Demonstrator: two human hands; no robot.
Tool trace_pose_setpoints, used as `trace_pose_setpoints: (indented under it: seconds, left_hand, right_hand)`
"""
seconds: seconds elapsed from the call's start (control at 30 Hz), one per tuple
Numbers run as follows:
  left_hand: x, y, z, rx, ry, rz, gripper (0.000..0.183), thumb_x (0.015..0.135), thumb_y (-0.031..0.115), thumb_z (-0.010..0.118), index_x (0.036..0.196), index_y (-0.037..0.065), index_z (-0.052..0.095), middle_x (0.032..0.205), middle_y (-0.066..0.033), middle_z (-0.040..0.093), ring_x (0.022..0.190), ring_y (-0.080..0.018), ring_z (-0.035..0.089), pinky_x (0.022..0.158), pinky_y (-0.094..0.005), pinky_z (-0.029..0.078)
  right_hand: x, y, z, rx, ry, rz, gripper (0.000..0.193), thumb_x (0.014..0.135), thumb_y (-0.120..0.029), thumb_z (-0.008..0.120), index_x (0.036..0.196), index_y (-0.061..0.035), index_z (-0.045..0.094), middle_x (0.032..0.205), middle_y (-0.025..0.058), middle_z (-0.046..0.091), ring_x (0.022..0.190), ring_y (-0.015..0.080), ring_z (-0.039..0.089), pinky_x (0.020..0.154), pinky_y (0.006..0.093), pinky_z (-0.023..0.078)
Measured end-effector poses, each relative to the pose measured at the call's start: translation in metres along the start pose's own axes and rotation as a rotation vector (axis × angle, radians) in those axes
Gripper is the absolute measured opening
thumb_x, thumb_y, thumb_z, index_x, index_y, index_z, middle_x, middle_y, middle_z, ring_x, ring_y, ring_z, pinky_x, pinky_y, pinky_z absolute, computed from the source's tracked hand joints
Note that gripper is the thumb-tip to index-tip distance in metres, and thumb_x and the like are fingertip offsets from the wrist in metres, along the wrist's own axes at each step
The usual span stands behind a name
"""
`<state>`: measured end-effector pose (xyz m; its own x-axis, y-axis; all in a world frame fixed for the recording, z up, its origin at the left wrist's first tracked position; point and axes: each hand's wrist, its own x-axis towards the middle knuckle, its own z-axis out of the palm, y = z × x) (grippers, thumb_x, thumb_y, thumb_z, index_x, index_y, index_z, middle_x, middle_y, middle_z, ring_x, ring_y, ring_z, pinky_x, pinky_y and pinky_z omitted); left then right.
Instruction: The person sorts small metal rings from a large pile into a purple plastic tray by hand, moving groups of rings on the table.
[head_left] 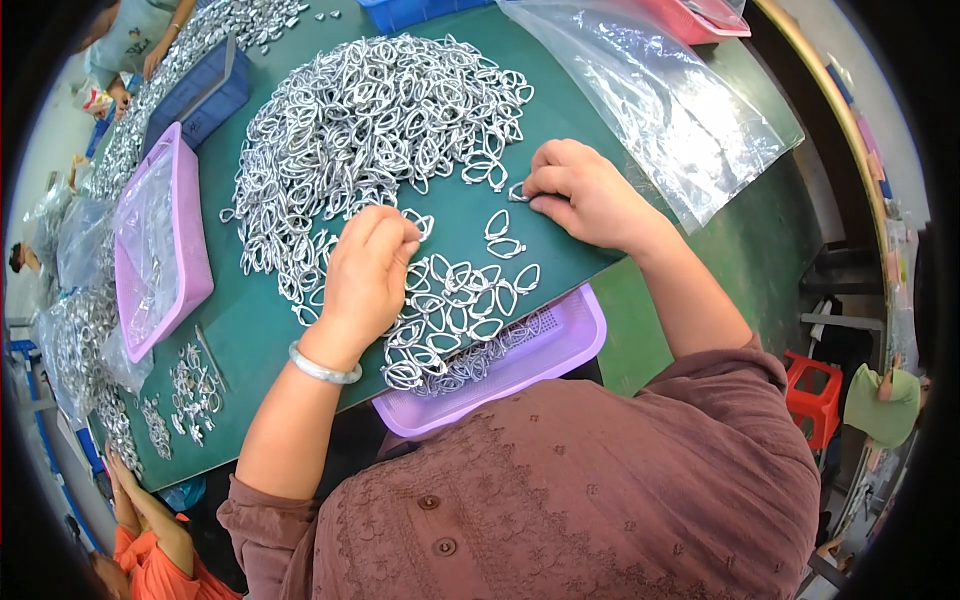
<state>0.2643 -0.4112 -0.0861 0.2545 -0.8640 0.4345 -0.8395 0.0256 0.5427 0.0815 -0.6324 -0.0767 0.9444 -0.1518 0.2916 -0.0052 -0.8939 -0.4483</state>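
A large heap of silver leaf-shaped metal rings (pixel 370 120) covers the far middle of the green table (pixel 570 105). My left hand (pixel 367 270), a pale bangle on its wrist, is closed at the heap's near edge, its fingertips pinched beside a metal ring (pixel 421 225). To the right, my right hand (pixel 583 193) pinches another metal ring (pixel 517 192) between thumb and fingers. Between the hands lie a few single rings (pixel 497 225). A smaller spread of rings (pixel 460 290) reaches the table's near edge, above a purple basket (pixel 560 340) that holds more rings.
A lilac tray (pixel 190 230) with clear plastic in it and a blue bin (pixel 200 95) stand at the left. Clear plastic bags (pixel 670 110) lie at the far right, near a pink tray (pixel 690 18). Other people work along the left side. A red stool (pixel 812 395) stands at the right.
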Motion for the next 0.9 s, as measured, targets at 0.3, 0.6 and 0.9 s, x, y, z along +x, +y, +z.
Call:
trace_pose_setpoints:
  seconds: [0.3,0.6,0.9]
  left_hand:
    - [-0.004,0.007,0.001,-0.003,-0.149,0.099,0.014,0.078,-0.003,0.066,0.09,0.003,0.064,0.094,-0.0091,0.064,0.088,-0.0288,0.061,0.077,-0.0362,0.049]
    - [-0.014,0.004,-0.007,0.008,-0.018,0.046,0.015,0.082,-0.002,0.064,0.096,0.003,0.067,0.096,-0.0115,0.064,0.087,-0.0301,0.06,0.077,-0.037,0.05]
    - [-0.014,-0.003,-0.009,0.102,-0.009,-0.007,0.016,0.082,-0.003,0.063,0.097,0.001,0.066,0.092,-0.0113,0.062,0.084,-0.0288,0.059,0.075,-0.0362,0.048]
  right_hand:
    - [0.008,0.002,0.004,0.058,0.009,0.035,0.017,0.08,-0.003,0.065,0.098,-0.003,0.065,0.092,0.0106,0.059,0.091,0.0304,0.057,0.081,0.0399,0.047]
    - [0.002,-0.001,0.005,-0.002,-0.003,-0.076,0.014,0.081,-0.002,0.065,0.096,-0.0027,0.066,0.09,0.0105,0.058,0.087,0.03,0.058,0.077,0.0391,0.047]
    - [0.011,0.003,0.006,0.019,0.078,0.049,0.012,0.082,-0.007,0.064,0.093,-0.0067,0.066,0.089,0.0099,0.057,0.089,0.0317,0.058,0.078,0.0414,0.048]
